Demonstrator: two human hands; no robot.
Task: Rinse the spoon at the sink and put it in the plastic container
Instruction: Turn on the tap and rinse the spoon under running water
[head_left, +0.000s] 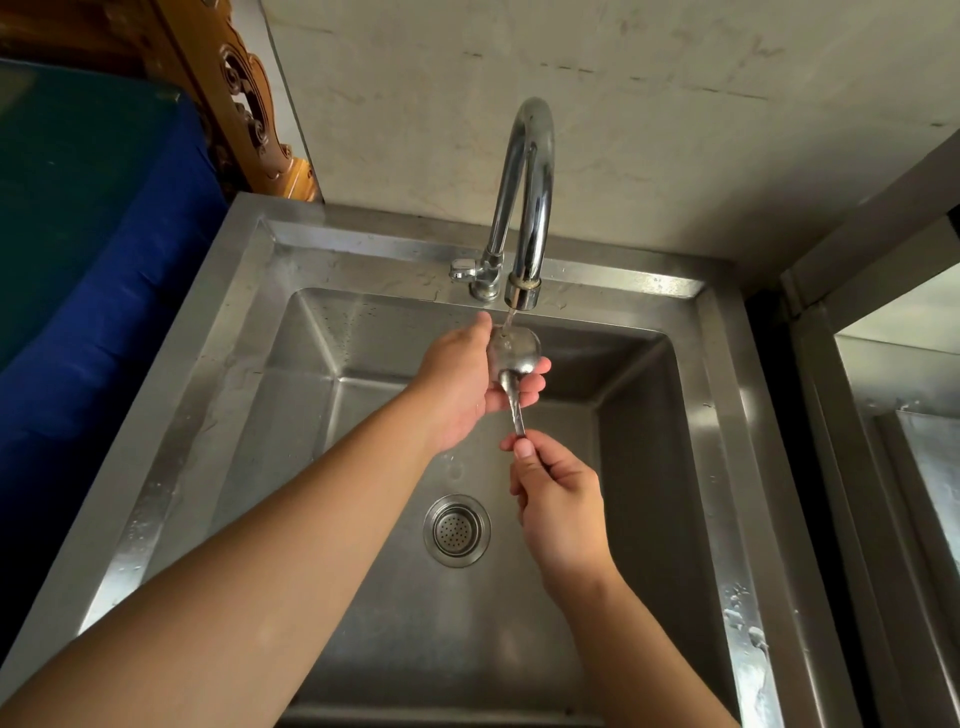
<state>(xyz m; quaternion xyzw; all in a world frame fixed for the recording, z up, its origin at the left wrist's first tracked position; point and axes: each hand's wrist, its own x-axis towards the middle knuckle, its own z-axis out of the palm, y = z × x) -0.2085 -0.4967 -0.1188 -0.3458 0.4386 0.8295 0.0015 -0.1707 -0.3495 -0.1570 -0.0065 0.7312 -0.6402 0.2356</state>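
Note:
A metal spoon (511, 358) is held over the steel sink (218, 374), its bowl right under the faucet spout (522, 293). A thin stream of water falls onto the bowl. My right hand (558, 499) pinches the end of the spoon's handle between thumb and fingers. My left hand (462, 384) cups the bowl from behind and below, with the thumb against its left edge. No plastic container is in view.
The round drain strainer (456, 530) sits in the basin floor below my hands. The faucet lever (464, 270) points left at the tap's base. A blue and green covered surface (88, 223) lies to the left. Another steel unit (904, 415) stands on the right.

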